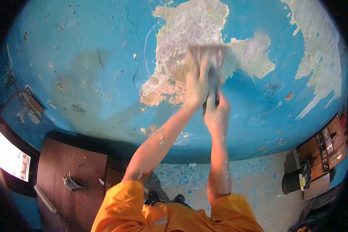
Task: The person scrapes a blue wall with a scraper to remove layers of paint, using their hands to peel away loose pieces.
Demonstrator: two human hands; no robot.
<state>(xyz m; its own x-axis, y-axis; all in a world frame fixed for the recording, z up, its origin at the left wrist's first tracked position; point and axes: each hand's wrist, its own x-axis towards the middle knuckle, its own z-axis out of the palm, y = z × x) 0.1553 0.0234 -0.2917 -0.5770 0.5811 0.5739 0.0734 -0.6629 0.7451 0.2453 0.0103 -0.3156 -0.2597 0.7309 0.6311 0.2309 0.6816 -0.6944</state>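
Observation:
A wide scraper (pixel 217 58) with a dark handle lies against the blue wall (pixel 116 69), its blade pointing up over a bare, peeled patch (pixel 189 29). My right hand (pixel 217 110) is wrapped round the lower end of the handle. Just above and to the left, my left hand (pixel 197 87) grips the scraper too, with a finger stretched up toward the blade. Both hands and the tool are smeared by motion. Pale flecks cling to both forearms.
Another peeled area (pixel 317 46) runs down the wall's right side. Blue paint chips (pixel 205 176) litter the tiled floor (pixel 241 201). A brown wooden surface (pixel 81 164) with a crumpled piece (pixel 72 181) stands lower left, near a bright window (pixel 9 152). A wooden cabinet (pixel 311 152) stands right.

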